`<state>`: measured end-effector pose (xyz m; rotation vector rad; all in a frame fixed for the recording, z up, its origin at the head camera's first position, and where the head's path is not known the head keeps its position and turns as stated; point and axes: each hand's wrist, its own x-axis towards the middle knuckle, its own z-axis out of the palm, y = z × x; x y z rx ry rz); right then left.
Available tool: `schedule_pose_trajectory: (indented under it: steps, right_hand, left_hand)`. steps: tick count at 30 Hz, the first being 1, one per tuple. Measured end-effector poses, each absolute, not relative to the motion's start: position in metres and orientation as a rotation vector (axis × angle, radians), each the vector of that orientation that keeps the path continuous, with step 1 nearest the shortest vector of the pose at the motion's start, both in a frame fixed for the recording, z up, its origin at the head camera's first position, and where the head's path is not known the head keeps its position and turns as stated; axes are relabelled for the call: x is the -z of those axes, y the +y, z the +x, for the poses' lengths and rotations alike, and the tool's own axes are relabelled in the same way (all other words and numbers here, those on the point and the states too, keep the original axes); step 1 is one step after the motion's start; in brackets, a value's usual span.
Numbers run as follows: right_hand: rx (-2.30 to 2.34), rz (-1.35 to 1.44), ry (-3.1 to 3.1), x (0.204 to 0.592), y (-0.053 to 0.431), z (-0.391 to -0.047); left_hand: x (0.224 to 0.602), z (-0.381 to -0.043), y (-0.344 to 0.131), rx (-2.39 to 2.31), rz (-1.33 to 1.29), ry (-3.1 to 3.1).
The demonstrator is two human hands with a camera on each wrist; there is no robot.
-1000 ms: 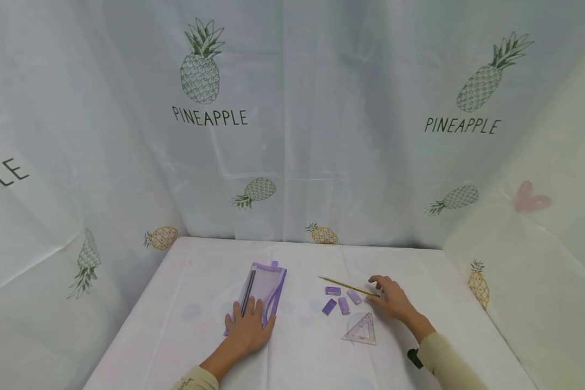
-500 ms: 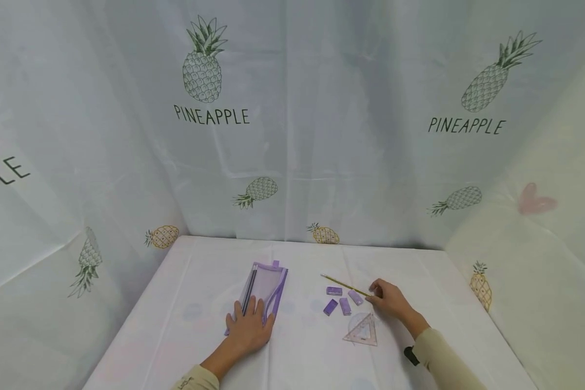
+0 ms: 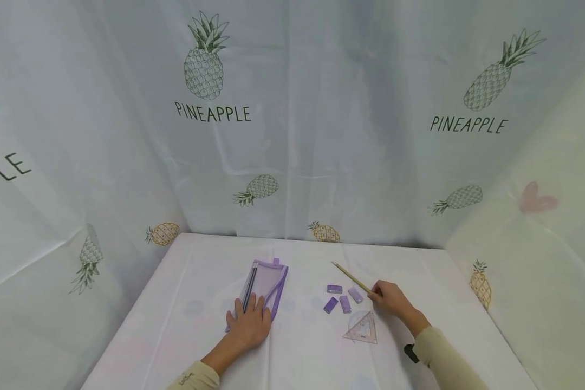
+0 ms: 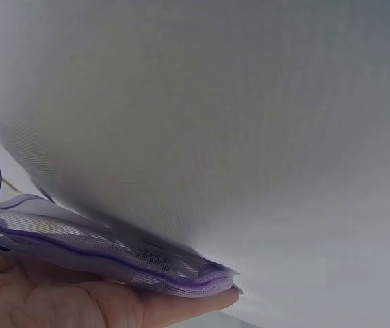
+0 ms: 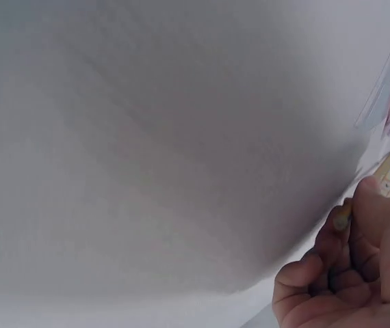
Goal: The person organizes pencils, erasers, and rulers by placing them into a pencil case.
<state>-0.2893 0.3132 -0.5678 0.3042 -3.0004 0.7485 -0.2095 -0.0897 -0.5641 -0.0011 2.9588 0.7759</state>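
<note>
A purple mesh zip pouch (image 3: 267, 284) lies on the table at left of centre, with dark pencils (image 3: 249, 287) showing along its left side. My left hand (image 3: 249, 325) rests on the pouch's near end, fingers spread; the left wrist view shows the fingers straight along the pouch (image 4: 113, 253). To the right, my right hand (image 3: 391, 299) pinches a yellow pencil (image 3: 351, 277) by its near end between thumb and fingers. In the right wrist view the pencil's end (image 5: 343, 220) pokes out from under the thumb of my right hand (image 5: 349, 273).
Several small purple erasers (image 3: 345, 304) lie left of my right hand. A clear set square (image 3: 364, 329) is on the white tablecloth (image 3: 302, 357) just nearer. Pineapple-print curtains (image 3: 351, 135) enclose the table's back and sides.
My right hand has closed its pinch on the pencil's near end and the pencil's far tip has swung away and to the right. The left hand has stayed on the pouch.
</note>
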Motion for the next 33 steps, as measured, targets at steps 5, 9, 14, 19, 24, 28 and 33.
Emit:
schedule_pose_trajectory:
  steps: [5,9,14,19,24,28,33]
  right_hand:
    - [-0.762,0.239,-2.96,0.566,0.315,-0.287]
    - [-0.763,0.199,-2.937,0.566,0.317,-0.284]
    - [-0.747,0.198,-2.938,0.566,0.319,-0.282]
    - [-0.704,0.211,-2.935,0.564,0.32,-0.278]
    - [-0.673,0.19,-2.913,0.562,0.323,-0.274]
    - [-0.644,0.207,-2.91,0.559,0.324,-0.271]
    - [-0.64,0.177,-2.927,0.558,0.323,-0.268]
  left_hand:
    - [0.562,-0.21,-0.09,-0.799,-0.015,2.947]
    - [0.563,-0.21,-0.09,-0.8,-0.014,2.96]
    - [0.563,-0.21,-0.091,-0.796,-0.015,2.948]
    - [0.562,-0.21,-0.091,-0.795,-0.006,2.939]
    - [0.561,-0.21,-0.091,-0.796,-0.003,2.926]
    - [0.56,-0.21,-0.091,-0.805,0.0,2.911]
    - [0.559,-0.21,-0.091,-0.792,-0.004,2.913]
